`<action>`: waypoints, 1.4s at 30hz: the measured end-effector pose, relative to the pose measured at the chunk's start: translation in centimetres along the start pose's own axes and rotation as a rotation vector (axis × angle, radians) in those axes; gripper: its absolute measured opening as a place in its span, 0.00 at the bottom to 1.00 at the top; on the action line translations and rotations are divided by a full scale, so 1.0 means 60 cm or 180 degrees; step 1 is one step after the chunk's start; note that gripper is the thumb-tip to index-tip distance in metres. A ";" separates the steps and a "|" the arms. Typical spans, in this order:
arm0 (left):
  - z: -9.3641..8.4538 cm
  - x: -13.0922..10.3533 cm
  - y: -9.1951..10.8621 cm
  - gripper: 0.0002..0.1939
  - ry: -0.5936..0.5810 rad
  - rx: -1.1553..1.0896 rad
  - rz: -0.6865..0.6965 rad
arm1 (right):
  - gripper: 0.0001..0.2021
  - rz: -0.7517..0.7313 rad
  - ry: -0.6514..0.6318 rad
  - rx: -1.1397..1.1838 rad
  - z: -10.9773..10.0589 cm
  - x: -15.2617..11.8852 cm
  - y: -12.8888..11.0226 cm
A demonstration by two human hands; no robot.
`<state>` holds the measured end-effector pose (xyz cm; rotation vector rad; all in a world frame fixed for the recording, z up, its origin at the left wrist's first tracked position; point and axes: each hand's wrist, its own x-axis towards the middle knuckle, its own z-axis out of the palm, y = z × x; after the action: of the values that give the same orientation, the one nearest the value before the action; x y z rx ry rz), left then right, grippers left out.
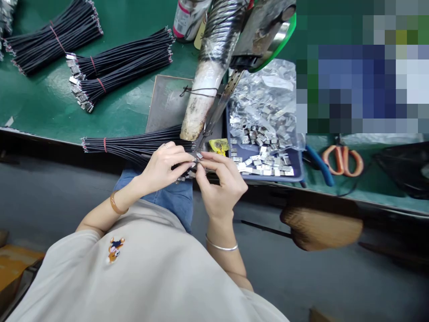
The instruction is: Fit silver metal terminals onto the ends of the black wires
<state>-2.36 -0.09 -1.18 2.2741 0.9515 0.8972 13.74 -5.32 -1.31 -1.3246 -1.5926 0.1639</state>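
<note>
My left hand point(164, 165) is closed in a pinch at the table's front edge, its fingertips on the end of a black wire. Facing it, my right hand point(221, 179) pinches a small silvery metal piece point(199, 156) at that same spot. Beneath and left of my hands lies a bundle of black wires point(127, 145) with a red band round it. A blue tray point(298, 165) of small metal clips point(264, 161) stands just right of my right hand. Directly above my fingertips ends a duct wrapped in clear film point(208, 80), next to a metal soldering-like tool point(224, 98).
Banded black wire bundles point(127, 58) lie at the back left of the green table point(134, 103). A jar point(187, 20) stands behind. Blue-handled pliers point(320, 165) and orange-handled scissors point(342, 160) lie right of the tray. A wooden stool point(325, 226) is below the edge.
</note>
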 end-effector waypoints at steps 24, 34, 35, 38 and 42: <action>-0.008 0.007 0.012 0.09 0.0264 -0.1583 -0.0889 | 0.04 0.0236 0.0728 0.0110 0.006 -0.016 -0.008; -0.003 0.016 0.014 0.11 0.0301 -0.1917 -0.1410 | 0.02 0.0382 0.0571 0.0360 0.017 -0.014 0.006; -0.003 0.016 0.015 0.11 0.0327 -0.1905 -0.1400 | 0.03 0.0448 0.0522 0.0423 0.018 -0.013 0.008; -0.004 0.018 0.016 0.10 0.0413 -0.1752 -0.1254 | 0.03 0.0343 0.0414 0.0411 0.017 -0.011 0.011; -0.005 0.021 0.017 0.10 0.0469 -0.1615 -0.1133 | 0.05 -0.0134 0.0403 0.0223 0.017 -0.006 0.013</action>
<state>-1.51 0.30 0.17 1.5742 1.0119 1.0160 13.44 -4.82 -2.52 -1.2228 -1.4937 0.1069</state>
